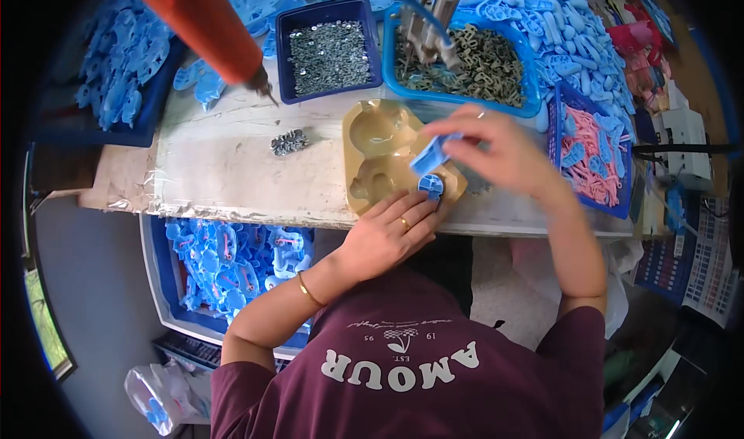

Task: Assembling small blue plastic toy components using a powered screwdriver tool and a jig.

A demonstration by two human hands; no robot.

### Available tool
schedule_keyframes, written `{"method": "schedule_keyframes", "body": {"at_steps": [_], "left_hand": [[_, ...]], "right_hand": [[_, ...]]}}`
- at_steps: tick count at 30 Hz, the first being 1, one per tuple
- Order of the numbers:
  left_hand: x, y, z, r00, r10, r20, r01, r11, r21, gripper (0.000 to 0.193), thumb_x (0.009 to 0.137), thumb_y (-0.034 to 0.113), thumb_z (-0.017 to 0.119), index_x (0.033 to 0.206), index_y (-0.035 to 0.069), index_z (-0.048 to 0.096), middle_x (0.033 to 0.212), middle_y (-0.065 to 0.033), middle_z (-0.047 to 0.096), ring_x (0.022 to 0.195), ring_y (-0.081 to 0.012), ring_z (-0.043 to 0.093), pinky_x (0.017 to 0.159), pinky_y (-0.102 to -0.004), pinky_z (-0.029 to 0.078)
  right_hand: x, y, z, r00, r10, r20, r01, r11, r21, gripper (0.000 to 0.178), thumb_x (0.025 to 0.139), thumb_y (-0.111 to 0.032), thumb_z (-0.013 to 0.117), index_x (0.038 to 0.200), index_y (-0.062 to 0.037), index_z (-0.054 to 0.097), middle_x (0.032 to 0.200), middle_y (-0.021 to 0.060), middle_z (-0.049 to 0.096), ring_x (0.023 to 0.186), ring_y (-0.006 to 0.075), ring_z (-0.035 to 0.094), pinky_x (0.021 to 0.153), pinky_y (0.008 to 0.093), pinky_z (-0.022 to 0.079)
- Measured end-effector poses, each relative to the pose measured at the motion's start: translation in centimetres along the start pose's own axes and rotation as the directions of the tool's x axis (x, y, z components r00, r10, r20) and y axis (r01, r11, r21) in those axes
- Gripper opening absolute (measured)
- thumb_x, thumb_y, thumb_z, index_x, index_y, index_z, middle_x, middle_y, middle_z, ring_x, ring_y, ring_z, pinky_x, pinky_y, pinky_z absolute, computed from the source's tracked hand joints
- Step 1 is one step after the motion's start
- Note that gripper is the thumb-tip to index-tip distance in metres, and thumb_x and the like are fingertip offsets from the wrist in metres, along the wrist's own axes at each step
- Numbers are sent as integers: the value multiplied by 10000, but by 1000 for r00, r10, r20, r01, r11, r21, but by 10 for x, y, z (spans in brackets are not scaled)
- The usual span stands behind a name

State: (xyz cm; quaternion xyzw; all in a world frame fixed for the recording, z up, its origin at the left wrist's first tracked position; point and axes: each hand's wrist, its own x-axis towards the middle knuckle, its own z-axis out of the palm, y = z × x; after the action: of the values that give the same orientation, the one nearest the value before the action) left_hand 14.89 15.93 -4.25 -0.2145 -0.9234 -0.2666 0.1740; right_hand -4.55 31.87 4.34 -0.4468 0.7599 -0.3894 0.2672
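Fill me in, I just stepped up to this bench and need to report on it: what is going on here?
A person is working over a tan moulded jig on the worktable. The left hand presses a round blue plastic part onto the jig's near edge, while the right hand pinches another blue plastic piece just above it. Behind the jig stand a tray of small silvery screws and a blue basket of metal parts. An orange power screwdriver hangs over the table, untouched.
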Motion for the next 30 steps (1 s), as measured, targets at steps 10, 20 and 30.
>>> {"method": "schedule_keyframes", "body": {"at_steps": [10,20,30], "left_hand": [[-48,-29,-76,981,-16,-195,10,1000,-29,345,794,12,764,1127,80,707,1170,-82,720,1056,-281,692,868,-390,568],[-13,-253,-180,845,-159,-511,452,724,521,457,873,89,674,1319,140,587,1446,-114,545,1331,-350,481,1119,-469,387],[-9,-316,-255,815,-454,-360,536,355,766,311,889,71,639,1191,142,650,1214,-39,628,1160,-302,576,978,-417,515]], "right_hand": [[22,-9,86,978,-191,89,209,933,-293,297,887,-118,714,1176,-58,678,1021,128,698,904,344,693,786,413,550],[31,-41,68,993,-117,25,118,927,-357,297,893,-159,744,1176,-83,694,1014,114,704,808,301,698,700,375,542],[36,-38,71,989,-126,72,142,943,-300,219,901,-146,730,1108,-78,721,973,115,714,813,313,695,713,394,549]]}}
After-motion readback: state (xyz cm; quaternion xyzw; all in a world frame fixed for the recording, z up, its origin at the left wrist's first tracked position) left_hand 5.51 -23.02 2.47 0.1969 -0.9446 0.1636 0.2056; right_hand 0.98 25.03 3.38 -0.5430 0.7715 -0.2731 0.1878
